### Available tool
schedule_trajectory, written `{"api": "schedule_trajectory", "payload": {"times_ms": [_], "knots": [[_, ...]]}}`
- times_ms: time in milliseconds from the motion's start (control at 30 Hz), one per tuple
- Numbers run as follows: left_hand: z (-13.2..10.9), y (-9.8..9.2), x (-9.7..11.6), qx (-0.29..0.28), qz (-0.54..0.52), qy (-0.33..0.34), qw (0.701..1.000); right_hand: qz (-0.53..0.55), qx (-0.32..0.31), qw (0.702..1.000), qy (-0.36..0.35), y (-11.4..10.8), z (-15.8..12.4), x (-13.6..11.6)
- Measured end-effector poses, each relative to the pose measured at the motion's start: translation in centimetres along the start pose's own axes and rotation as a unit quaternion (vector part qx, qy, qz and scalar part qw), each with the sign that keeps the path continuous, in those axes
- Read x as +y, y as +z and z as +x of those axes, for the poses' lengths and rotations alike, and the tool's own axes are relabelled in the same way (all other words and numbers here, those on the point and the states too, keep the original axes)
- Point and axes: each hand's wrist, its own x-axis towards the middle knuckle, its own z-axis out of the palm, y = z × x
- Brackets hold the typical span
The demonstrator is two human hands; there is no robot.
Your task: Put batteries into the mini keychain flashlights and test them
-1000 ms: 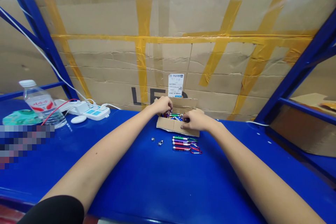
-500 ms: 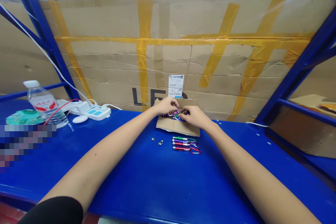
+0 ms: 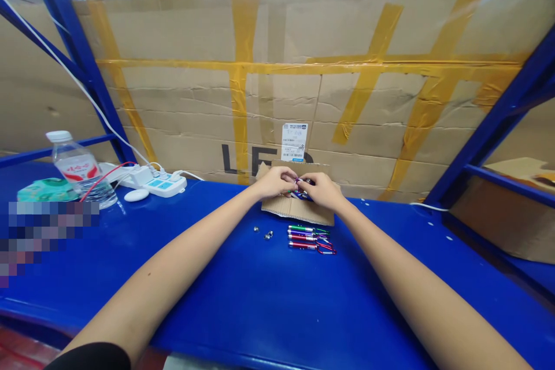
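Note:
My left hand (image 3: 277, 181) and my right hand (image 3: 321, 189) meet fingertip to fingertip above a small open cardboard box (image 3: 299, 211). A small purple carabiner (image 3: 297, 180) is pinched between their fingers; what it hangs from is mostly hidden. Inside the box lie more coloured metal pieces, partly covered by my hands. In front of it, several keychain flashlights (image 3: 302, 237) in green, purple and red lie side by side, their carabiners pointing right. Left of them, small silver metal parts (image 3: 269, 235) rest on the blue table (image 3: 277, 306).
A large taped cardboard sheet (image 3: 195, 110) stands behind the box. At left are a water bottle (image 3: 80, 170), a teal packet (image 3: 45, 190), a white power strip (image 3: 167, 185) with cables and a white oval object (image 3: 136, 195). Another cardboard box (image 3: 498, 225) sits at right between blue frame posts.
My hands have come together, and my right fingertips now meet the left ones at the purple carabiner. The whole view has shifted slightly; the flashlights on the table stay in place.

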Motion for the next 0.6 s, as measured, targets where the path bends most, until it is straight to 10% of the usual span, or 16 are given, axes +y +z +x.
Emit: {"api": "schedule_trajectory", "payload": {"times_ms": [267,600], "knots": [[-0.4,0.1,-0.5,0.094,-0.034,0.035,0.994,0.131,0.004,0.99,0.046,0.4,0.2,0.4],[-0.2,0.8,-0.9,0.07,-0.045,0.105,0.991,0.238,0.022,0.971,0.003,1.2,0.4,0.9]]}}
